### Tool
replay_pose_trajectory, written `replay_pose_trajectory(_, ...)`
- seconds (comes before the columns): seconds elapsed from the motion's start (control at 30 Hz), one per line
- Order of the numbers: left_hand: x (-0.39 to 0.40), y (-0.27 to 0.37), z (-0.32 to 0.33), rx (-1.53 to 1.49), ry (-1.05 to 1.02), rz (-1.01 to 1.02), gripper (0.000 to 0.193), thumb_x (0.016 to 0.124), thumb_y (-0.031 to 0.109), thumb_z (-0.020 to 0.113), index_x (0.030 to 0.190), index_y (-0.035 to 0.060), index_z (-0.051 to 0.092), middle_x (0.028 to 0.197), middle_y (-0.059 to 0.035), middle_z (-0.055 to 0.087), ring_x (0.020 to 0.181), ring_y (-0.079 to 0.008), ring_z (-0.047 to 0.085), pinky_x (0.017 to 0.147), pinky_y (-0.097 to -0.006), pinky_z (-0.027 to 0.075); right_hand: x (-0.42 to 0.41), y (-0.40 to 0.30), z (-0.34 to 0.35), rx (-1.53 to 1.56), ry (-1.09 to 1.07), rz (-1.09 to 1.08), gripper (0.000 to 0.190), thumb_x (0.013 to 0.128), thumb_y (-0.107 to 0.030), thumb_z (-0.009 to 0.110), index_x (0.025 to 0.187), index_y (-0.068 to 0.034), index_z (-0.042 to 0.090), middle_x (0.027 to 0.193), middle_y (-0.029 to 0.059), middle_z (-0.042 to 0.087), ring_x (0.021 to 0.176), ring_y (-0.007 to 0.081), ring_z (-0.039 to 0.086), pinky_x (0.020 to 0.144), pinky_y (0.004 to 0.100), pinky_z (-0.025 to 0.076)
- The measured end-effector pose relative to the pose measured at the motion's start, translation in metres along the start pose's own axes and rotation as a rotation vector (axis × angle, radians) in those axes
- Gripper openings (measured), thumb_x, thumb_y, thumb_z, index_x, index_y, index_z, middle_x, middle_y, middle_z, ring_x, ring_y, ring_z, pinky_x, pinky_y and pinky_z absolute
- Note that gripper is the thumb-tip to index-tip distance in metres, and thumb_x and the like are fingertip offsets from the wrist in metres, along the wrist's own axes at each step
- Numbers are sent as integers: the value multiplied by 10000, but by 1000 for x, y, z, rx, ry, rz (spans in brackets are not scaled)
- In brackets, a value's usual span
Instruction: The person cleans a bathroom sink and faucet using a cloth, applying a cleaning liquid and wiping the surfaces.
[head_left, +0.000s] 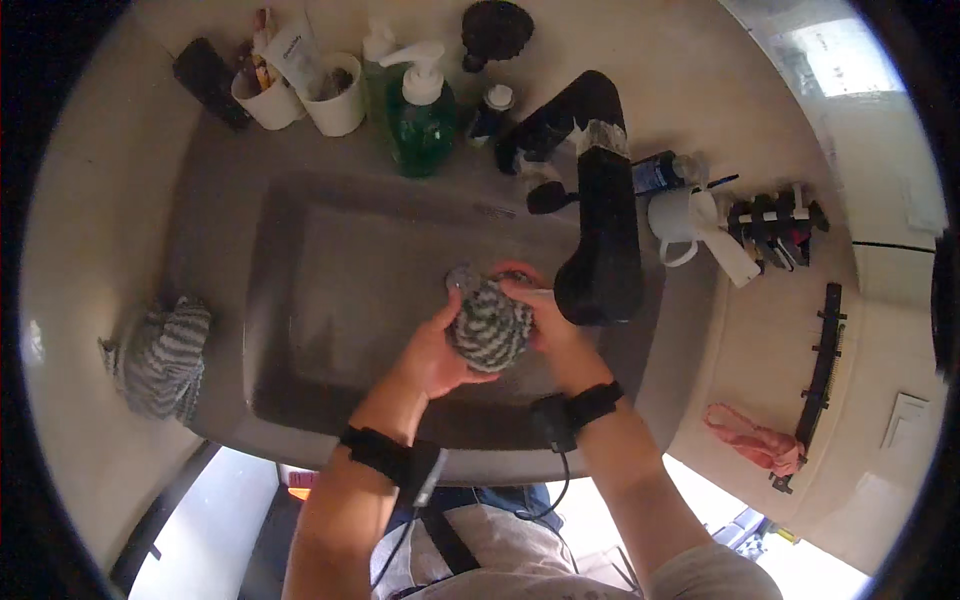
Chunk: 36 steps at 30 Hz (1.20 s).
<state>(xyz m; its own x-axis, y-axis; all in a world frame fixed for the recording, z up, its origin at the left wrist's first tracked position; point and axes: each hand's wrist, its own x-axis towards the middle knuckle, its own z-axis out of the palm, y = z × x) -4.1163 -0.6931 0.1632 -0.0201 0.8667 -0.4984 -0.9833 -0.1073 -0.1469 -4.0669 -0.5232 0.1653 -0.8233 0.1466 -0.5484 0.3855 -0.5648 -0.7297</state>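
My left hand (435, 356) and my right hand (551, 315) both grip a bunched, striped grey-and-white cloth (491, 330), which looks knitted or towelling. It is held above the basin of a grey washbasin (337, 247). The left palm cups the cloth from the side and below, thumb up along its edge. On the other side, the right fingers close around its upper edge, partly hidden. Just beyond my right hand stands a black tap (607, 225), its end close to that wrist.
Behind the basin stand two white cups (334, 105), a green pump bottle (421, 124) and a small dark bottle (491, 112). Another striped cloth (165, 352) lies left. To the right are a white mug (673, 217), a black rail (823, 360) and a pink headband (757, 442).
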Motion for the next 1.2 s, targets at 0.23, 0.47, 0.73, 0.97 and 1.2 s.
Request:
replay_pose_trajectory(0.23,7,10,27,1059,141,103,627,709,386,690,1204,86,448,1145,-90,545,1047,-263,523,865,-386,420,7,0,-4,-436,95,13,309,770,-253,644,1018,-87,567,925,12,579,843,118,557,697,279,454)
replay_pose_trajectory(0.47,40,-8,18,1876,345,255,558,635,305,698,1082,22,520,1022,-185,586,935,-331,567,795,-376,461,35,46,-57,-1244,124,-286,228,833,-271,498,981,-131,602,888,35,598,799,174,575,647,302,459)
replay_pose_trajectory(0.73,37,-16,31,2158,519,29,375,681,268,612,976,40,578,937,-172,611,868,-306,597,756,-384,474,35,56,-48,-1589,-75,-391,187,750,-153,507,872,-54,608,843,149,608,834,307,574,736,368,449)
replay_pose_trajectory(0.97,27,2,-6,1111,248,144,346,721,377,620,934,104,616,898,-39,642,779,-236,602,648,-358,448,15,8,-24,-403,-73,53,328,865,-276,479,1030,-5,561,941,107,594,886,208,562,823,324,436)
replay_pose_trajectory(1.2,21,-4,59,202,117,28,427,778,562,522,974,189,590,860,31,608,737,-158,544,571,-308,380,16,-23,-16,521,-250,87,417,862,-317,465,1167,-34,490,1133,111,546,1011,235,540,889,376,425)
